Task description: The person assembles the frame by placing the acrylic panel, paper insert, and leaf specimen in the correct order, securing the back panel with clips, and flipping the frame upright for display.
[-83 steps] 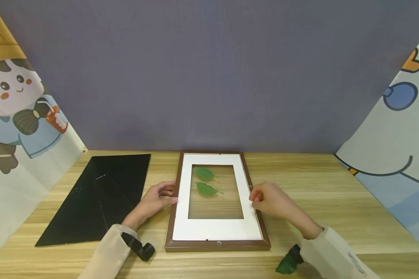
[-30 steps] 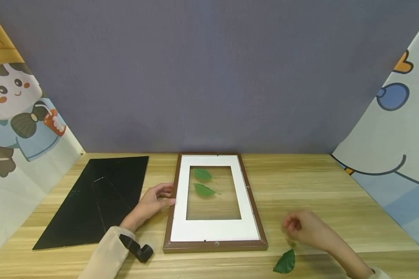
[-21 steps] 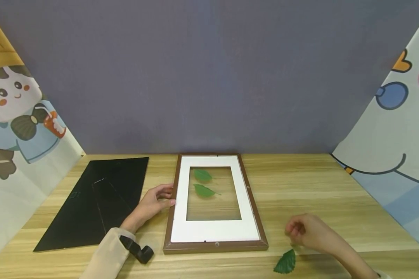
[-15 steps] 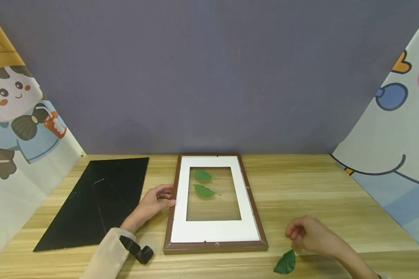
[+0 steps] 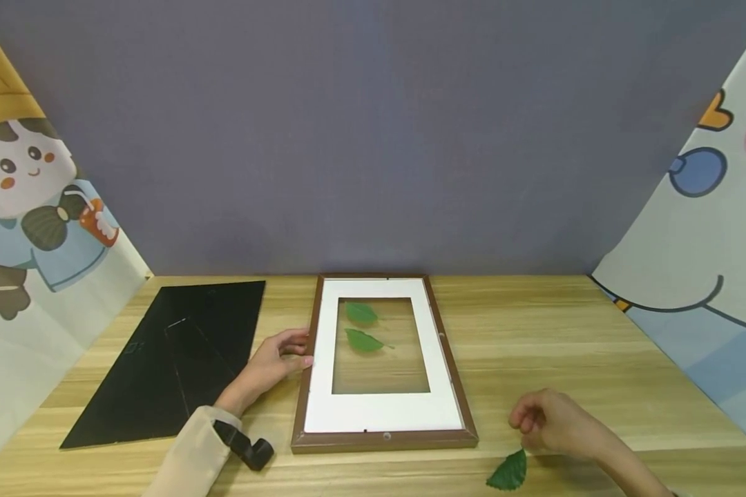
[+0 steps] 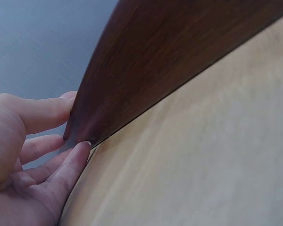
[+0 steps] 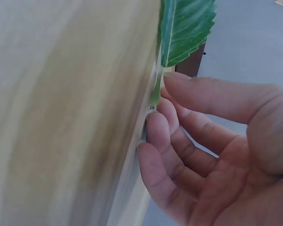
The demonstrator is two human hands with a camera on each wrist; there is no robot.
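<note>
The right hand (image 5: 550, 422) had moved from the picture frame (image 5: 342, 442) toward the front edge of the bench (image 5: 553, 338). Near the left edge lay a black board (image 5: 180, 373); the left hand (image 5: 270, 360) gripped the frame's left side; off its near-right corner, the right hand's curled fingers were at the stem of the dark leaf (image 5: 508, 471), pinched or not I could not tell.

Brown picture frame (image 5: 385, 440), serrated green leaf (image 5: 508, 472)
White-matted frame lies flat, lower centre; leaf is lower right, stem end upward.
</note>
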